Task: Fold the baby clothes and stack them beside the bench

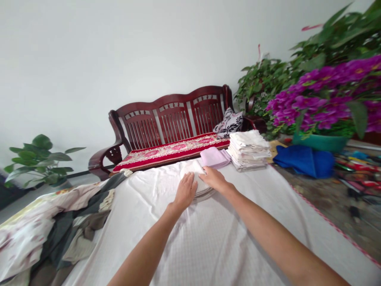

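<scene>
Folded cloth [202, 185] lies on the sheet [208, 246], before the bench [174, 124].

Folded cloth [202, 186] partly behind left grip [185, 191]

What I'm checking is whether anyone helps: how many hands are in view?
2: left hand on the left side of the folded white cloth, right hand on its right.

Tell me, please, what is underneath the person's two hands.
Under the left hand and right hand is a folded pale cloth, layered edges showing, on a white sheet. Whatever the palms cover, and the sheet below the cloth, cannot be seen.
</scene>
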`<state>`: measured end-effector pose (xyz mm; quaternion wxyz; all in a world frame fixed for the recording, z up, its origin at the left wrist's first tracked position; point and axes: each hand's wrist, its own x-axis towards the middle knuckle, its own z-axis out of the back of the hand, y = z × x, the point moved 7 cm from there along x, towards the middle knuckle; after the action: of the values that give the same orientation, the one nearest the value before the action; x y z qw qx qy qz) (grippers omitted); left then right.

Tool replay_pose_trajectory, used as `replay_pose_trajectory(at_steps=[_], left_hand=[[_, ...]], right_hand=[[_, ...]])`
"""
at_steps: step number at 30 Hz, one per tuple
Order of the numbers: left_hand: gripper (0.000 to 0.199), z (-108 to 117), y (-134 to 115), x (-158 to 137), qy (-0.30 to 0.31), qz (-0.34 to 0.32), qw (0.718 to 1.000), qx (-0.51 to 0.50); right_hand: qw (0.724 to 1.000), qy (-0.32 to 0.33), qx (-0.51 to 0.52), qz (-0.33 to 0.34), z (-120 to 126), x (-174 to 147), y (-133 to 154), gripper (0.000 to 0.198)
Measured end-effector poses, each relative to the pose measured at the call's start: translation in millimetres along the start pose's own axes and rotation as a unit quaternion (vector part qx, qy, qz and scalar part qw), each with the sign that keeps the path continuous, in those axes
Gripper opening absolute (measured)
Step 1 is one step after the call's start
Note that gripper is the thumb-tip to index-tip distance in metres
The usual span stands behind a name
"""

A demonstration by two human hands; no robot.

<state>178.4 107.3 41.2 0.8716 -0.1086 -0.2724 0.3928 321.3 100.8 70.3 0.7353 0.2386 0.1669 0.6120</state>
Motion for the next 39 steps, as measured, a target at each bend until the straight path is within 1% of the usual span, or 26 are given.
replay_pose_trajectory(at_steps=[6,11,14,17,21,25,28,30,33,35,37,39], left_hand=[[0.055,-9,-15,-4,0.036,-0.004,0.996,0.085],[0.054,-14,-24,-6,0.047,-0.007,0.99,0.134],[0.055,-18,-27,-8,0.051,-0.009,0.985,0.162],[0.056,-20,-30,-10,0.04,-0.014,0.982,0.182],[0.057,-24,-34,-12,0.021,-0.028,0.98,0.197],[0.061,-29,-33,-14,0.02,-0.034,0.979,0.198],[0.065,-30,-32,-15,0.023,-0.036,0.98,0.194],[0.069,-31,-33,-16,0.038,-0.037,0.981,0.189],[0.077,-34,-38,-17,0.063,-0.026,0.982,0.176],[0.083,-36,-43,-16,0.068,-0.005,0.984,0.162],[0.089,-37,-48,-13,0.063,0.02,0.987,0.144],[0.092,-36,-51,-10,0.043,0.043,0.99,0.127]], right_hand=[[1.0,-0.017,-0.026,0.001,5,-2,-9,0.036],[0.998,-0.03,-0.047,0.01,6,-3,-16,0.036],[0.996,-0.049,-0.067,0.025,7,-6,-18,0.036],[0.993,-0.069,-0.095,0.031,8,-8,-23,0.043],[0.994,-0.054,-0.094,-0.005,1,-7,-39,0.054],[0.996,-0.038,-0.068,-0.036,-9,-6,-52,0.059],[0.997,-0.035,-0.05,-0.046,-10,-7,-56,0.058],[0.998,-0.03,-0.03,-0.055,-9,-8,-58,0.055],[0.995,-0.024,0.048,-0.087,-8,-7,-65,0.051],[0.987,-0.02,0.111,-0.111,-9,-5,-70,0.044],[0.979,-0.01,0.165,-0.119,-12,-2,-71,0.041],[0.968,0.006,0.225,-0.114,-16,0,-68,0.042]])
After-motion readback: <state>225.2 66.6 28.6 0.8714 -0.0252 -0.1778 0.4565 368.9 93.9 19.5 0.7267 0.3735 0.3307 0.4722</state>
